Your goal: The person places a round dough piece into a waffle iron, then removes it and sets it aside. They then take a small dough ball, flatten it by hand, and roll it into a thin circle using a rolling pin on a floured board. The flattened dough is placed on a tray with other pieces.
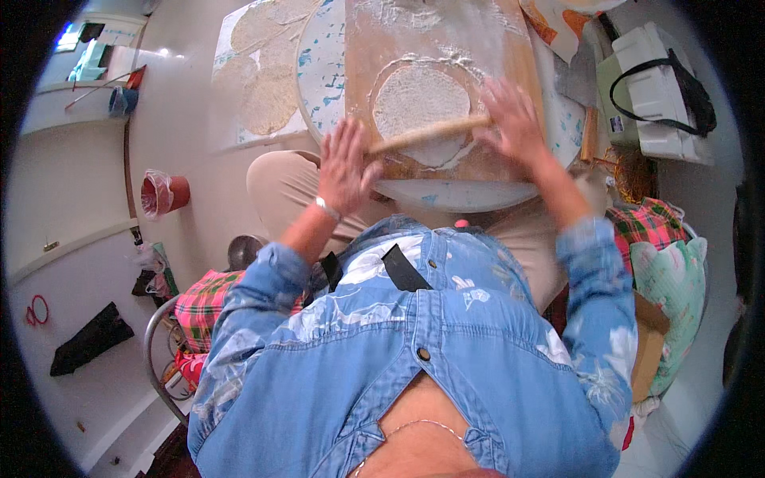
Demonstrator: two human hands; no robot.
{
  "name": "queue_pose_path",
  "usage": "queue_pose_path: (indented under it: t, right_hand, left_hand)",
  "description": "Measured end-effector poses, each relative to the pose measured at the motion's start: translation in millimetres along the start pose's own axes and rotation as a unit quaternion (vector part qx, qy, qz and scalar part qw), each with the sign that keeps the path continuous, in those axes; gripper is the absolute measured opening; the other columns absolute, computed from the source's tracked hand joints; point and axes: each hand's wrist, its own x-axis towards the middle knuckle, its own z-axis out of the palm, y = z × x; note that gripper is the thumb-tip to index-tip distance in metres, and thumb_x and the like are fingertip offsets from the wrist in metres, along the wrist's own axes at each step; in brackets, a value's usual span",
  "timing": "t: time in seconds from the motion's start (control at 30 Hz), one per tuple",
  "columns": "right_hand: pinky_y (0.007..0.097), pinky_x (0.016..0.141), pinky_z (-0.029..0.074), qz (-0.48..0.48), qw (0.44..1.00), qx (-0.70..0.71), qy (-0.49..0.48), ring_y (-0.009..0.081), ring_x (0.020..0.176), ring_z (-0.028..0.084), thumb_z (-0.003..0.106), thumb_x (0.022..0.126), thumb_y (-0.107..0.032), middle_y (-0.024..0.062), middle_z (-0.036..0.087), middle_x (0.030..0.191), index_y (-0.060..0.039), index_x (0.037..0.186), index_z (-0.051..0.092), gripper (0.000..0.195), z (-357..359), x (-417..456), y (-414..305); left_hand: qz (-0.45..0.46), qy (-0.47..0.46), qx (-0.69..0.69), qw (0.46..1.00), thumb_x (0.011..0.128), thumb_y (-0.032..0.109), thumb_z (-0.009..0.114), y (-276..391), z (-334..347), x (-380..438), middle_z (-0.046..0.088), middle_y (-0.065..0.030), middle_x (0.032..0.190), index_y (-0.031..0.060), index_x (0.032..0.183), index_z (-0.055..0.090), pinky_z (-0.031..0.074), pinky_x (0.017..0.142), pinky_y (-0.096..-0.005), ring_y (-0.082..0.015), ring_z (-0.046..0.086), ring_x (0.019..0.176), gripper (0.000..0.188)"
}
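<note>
A round, flat sheet of dough (418, 98) lies on a floured wooden board (364, 71). Across its near part, slightly aslant, runs a wooden rolling pin (433, 134). My left hand (346, 167) is at the pin's left end, palm down with the fingers spread. At the right end is my right hand (511, 119), blurred, its fingers apart over the pin's tip. Neither hand's fingers are seen curled round the pin. Loose flour rings the dough's far edge and whitens the far part of the board.
Under the board stands a round white table (317, 77) with blue flecks. Several flat dough rounds (269, 98) lie on a sheet at the left. A white container (657, 89) with a black strap is at the right, a red bin (173, 194) on the floor at the left.
</note>
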Motion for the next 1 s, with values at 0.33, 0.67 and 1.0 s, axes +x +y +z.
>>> queue_pose_path:
  t: [0.33, 0.67, 1.0]
  right_hand:
    - [0.0491, 0.113, 0.021, -0.062, 0.997, 0.055, 0.006, 0.0291, 0.139, 0.029, 0.054, 0.087, -0.056, 0.0143, 0.036, 0.147, -0.0077, 0.142, 0.036, 0.076, 3, -7, 33]
    - [0.0469, 0.115, 0.018, -0.017, 0.998, 0.057, -0.005, 0.0322, 0.139, 0.027, 0.049, 0.088, -0.058, 0.0166, 0.033, 0.148, -0.0059, 0.142, 0.035, 0.077, -4, -16, 28]
    - [0.049, 0.115, 0.015, 0.016, 0.999, 0.02, -0.026, 0.0336, 0.14, 0.024, 0.057, 0.082, -0.058, 0.0152, 0.03, 0.15, -0.0059, 0.144, 0.031, 0.085, -12, -38, 10]
  left_hand:
    - [0.055, -0.006, -0.05, 0.997, 0.091, 0.04, 0.047, 47, -13, -24, 0.028, -0.0194, 0.15, 0.0014, 0.144, 0.03, 0.011, 0.115, -0.0464, -0.0326, 0.021, 0.142, 0.067]
    - [0.025, -0.049, -0.085, 0.995, 0.084, 0.039, 0.058, 41, -9, -25, 0.028, -0.021, 0.149, 0.0002, 0.144, 0.029, 0.012, 0.115, -0.0486, -0.0354, 0.02, 0.142, 0.077]
    - [0.046, -0.039, -0.045, 0.997, 0.086, 0.043, 0.055, 26, -10, -10, 0.028, -0.0217, 0.149, 0.0009, 0.143, 0.03, 0.013, 0.115, -0.0478, -0.035, 0.02, 0.142, 0.075]
